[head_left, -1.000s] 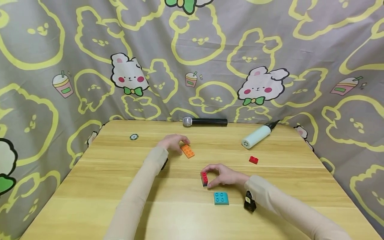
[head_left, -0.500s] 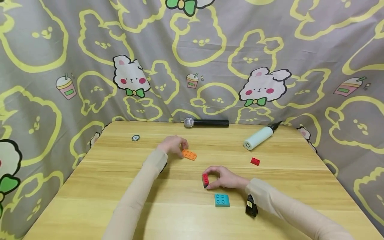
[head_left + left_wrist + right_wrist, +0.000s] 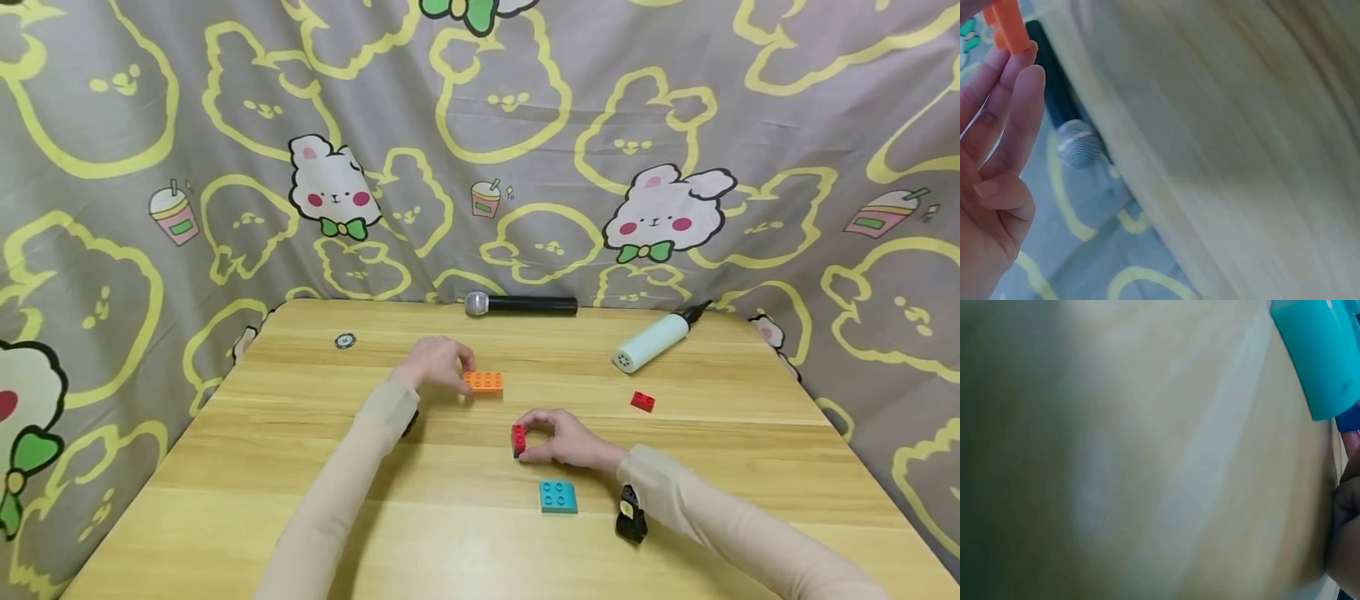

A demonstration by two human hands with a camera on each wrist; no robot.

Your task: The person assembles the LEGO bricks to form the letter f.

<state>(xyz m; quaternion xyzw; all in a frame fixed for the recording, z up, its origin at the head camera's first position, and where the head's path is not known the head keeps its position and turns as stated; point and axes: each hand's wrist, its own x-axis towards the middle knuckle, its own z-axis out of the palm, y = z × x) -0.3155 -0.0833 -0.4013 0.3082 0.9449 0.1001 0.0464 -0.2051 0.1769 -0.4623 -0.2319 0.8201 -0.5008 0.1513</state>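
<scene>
In the head view my left hand pinches the left end of an orange toy building brick with two rows of studs. The left wrist view shows the same orange brick at the fingertips, partly cut off by the frame. My right hand holds a narrow red building brick between thumb and fingers, with a dark blue layer under it. Just in front of that hand lies a teal brick with a sloped side. A small red brick lies farther right, touched by neither hand.
Along the back edge of the wooden table lies a black microphone. A pale hand pump with a black nozzle is at the back right, a round chip at the back left. A patterned curtain hangs behind.
My left hand has turned the orange brick from slanting to lying lengthwise left to right. The right hand keeps its hold on the red brick, which has turned slightly. The head view has shifted a little.
</scene>
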